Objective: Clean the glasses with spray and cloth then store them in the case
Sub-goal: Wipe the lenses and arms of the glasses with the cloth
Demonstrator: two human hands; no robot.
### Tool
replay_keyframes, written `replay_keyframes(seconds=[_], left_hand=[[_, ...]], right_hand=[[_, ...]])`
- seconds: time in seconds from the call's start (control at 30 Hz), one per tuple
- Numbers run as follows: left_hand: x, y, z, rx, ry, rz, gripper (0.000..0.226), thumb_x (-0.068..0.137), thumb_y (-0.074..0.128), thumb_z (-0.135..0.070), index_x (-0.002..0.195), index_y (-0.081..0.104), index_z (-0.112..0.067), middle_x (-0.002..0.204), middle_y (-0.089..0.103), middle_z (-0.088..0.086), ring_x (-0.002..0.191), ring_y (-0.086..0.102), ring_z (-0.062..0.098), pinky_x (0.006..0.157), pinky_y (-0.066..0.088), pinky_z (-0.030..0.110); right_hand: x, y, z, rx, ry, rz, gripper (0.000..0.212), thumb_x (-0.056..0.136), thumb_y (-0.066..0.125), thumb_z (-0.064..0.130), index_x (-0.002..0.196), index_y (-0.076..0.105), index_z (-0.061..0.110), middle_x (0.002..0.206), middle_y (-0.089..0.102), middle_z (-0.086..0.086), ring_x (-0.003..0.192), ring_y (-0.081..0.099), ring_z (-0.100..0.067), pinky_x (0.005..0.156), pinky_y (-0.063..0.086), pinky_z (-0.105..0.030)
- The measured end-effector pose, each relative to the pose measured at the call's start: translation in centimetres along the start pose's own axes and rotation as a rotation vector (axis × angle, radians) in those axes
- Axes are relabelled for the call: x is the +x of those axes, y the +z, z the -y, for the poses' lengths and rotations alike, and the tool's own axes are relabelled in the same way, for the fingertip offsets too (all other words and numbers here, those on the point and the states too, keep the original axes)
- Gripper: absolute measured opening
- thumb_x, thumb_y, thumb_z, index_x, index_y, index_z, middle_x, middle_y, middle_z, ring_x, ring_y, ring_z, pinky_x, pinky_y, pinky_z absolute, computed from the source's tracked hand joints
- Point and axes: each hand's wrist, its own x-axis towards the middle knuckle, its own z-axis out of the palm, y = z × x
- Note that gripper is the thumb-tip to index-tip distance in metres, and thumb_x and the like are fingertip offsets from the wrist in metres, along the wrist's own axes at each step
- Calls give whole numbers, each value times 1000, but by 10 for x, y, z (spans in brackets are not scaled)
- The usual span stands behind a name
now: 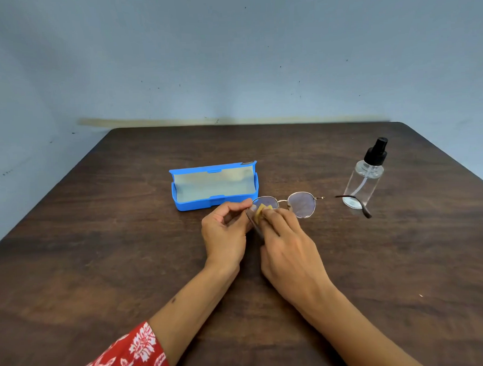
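Note:
Round metal-rimmed glasses point(302, 204) hover just above the table's middle, temples unfolded. My left hand point(225, 232) pinches the frame at its left hinge. My right hand point(287, 245) pinches a small yellow cloth point(262, 210) against the left lens; most of the cloth is hidden under the fingers. The blue case point(214, 186) lies open right behind the hands, its grey lining bare. A clear spray bottle point(367, 175) with a black pump stands upright to the right, the glasses' right temple tip in front of it.
The dark wooden table point(100, 256) runs back to a pale blue wall. Its far corners are rounded. A red flowered sleeve point(131, 356) covers my left forearm at the lower left.

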Motion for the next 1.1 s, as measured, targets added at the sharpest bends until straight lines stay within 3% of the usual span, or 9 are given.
replay_keyframes(seconds=[0.13,0.27,0.37,0.5,0.6,0.77,0.9,1.1], left_hand=[[1,2,-2,-18,-12,-11,17,78,66,9,81,70,-7,84,73,7,88,69,22,78,59,31],[1,1,-2,-17,-5,-18,15,78,66,9,83,69,-5,88,72,12,89,68,24,82,57,34],[1,1,-3,0,-4,-23,15,78,67,8,83,70,-6,89,72,12,88,68,24,80,58,32],[1,0,-3,-16,0,-27,17,78,67,9,81,70,-7,87,72,10,88,68,23,79,58,30],[2,0,-3,0,10,-30,17,78,67,9,82,70,-7,90,72,13,92,68,27,86,54,38],[2,0,-3,31,3,-30,17,78,68,6,80,72,-11,89,73,10,90,70,22,83,55,38],[2,0,-3,23,11,-26,14,78,67,7,83,71,-6,91,72,17,92,68,28,86,54,39],[4,-1,-1,29,2,-40,17,78,68,6,79,71,-10,82,73,8,82,69,18,77,58,33]], right_hand=[[8,-2,-8,35,53,-64,34,68,64,-7,102,67,-7,97,68,-17,92,65,-32,81,56,-34],[2,0,0,3,22,12,40,71,49,0,108,66,-3,100,67,-14,93,64,-30,84,54,-31],[-1,-2,-4,54,35,-39,40,62,60,-4,101,69,-3,94,68,-11,88,65,-29,79,55,-27],[3,-3,-3,48,27,-61,38,66,49,-2,99,68,-4,92,67,-13,87,65,-30,79,56,-29],[-1,-2,-2,57,-20,-23,43,58,66,-4,100,69,-3,94,68,-12,87,66,-30,79,56,-27],[2,-3,-7,87,44,-59,45,58,64,-11,103,67,-5,98,67,-14,92,65,-31,77,57,-29],[-1,-1,-5,100,-4,-41,44,60,66,-10,103,68,-4,97,68,-12,89,65,-30,78,55,-28],[2,-2,-11,95,-4,-103,38,57,73,-11,94,70,-3,91,69,-12,84,66,-28,69,57,-27]])
